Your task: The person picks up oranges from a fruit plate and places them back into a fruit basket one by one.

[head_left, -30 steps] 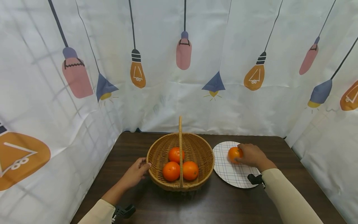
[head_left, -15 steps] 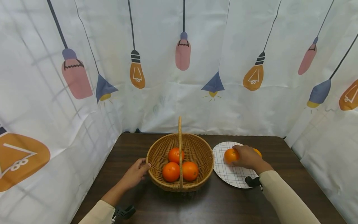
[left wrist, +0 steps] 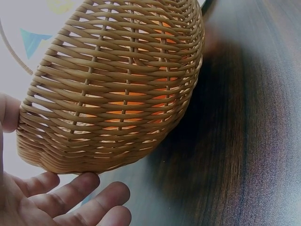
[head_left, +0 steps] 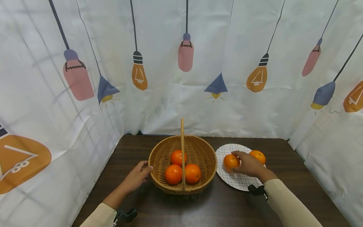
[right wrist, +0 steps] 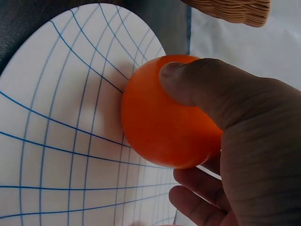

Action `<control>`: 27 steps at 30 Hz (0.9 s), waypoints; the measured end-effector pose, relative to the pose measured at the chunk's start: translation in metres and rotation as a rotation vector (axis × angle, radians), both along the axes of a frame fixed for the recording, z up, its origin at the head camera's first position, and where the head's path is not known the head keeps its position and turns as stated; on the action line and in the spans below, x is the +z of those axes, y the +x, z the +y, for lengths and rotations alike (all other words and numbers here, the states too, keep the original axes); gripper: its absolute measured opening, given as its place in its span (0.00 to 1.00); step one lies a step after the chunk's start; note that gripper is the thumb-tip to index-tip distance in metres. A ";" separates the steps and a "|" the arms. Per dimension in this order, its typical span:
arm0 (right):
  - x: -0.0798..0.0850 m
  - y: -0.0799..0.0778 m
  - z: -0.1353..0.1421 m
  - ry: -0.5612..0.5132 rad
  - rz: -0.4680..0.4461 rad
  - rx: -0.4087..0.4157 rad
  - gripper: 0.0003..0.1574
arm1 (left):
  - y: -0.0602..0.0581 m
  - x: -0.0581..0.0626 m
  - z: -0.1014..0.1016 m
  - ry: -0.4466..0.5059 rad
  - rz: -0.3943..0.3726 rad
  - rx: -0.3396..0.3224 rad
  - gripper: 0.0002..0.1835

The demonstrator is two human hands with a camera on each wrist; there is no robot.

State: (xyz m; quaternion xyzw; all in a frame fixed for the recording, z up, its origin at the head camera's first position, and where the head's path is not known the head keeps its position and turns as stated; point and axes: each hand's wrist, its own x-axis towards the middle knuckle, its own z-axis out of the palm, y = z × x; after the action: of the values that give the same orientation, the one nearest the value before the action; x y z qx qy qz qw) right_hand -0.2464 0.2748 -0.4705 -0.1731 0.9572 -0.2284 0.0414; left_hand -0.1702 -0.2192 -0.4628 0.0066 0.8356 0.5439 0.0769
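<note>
So we've got an orange (head_left: pixel 231 162) in the right hand (head_left: pixel 249 164), and that grip is pinching it, thumb on one side and fingers curled round the other. It's over the basket side of the plate (head_left: pixel 238 183); we can't tell if its underside touches. It's a round thing, so we can't pick out a long axis, and we can't make out which way the stem end points. The other orange (head_left: pixel 257 156) sits at the far right of the plate, just beyond the hand.

Over on the left hand (head_left: pixel 137 176), the grip is pinching the left edge of the basket (head_left: pixel 201 151), thumb at the rim and fingertips on the wall. The basket stands upright on the worktop (head_left: pixel 215 208), mouth up, its handle (head_left: pixel 182 132) arching from the near side to the far side. We count three oranges (head_left: pixel 173 174) inside, bunched toward the near side.
</note>
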 end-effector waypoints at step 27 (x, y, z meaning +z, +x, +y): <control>0.038 0.025 -0.004 -0.112 0.103 0.064 0.50 | 0.001 -0.001 0.000 0.012 0.001 -0.002 0.29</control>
State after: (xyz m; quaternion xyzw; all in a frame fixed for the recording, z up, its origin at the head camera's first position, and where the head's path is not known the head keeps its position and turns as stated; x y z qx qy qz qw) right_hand -0.2213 0.2710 -0.4330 -0.2171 0.9378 -0.2707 -0.0105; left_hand -0.1692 -0.2195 -0.4634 0.0079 0.8325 0.5487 0.0770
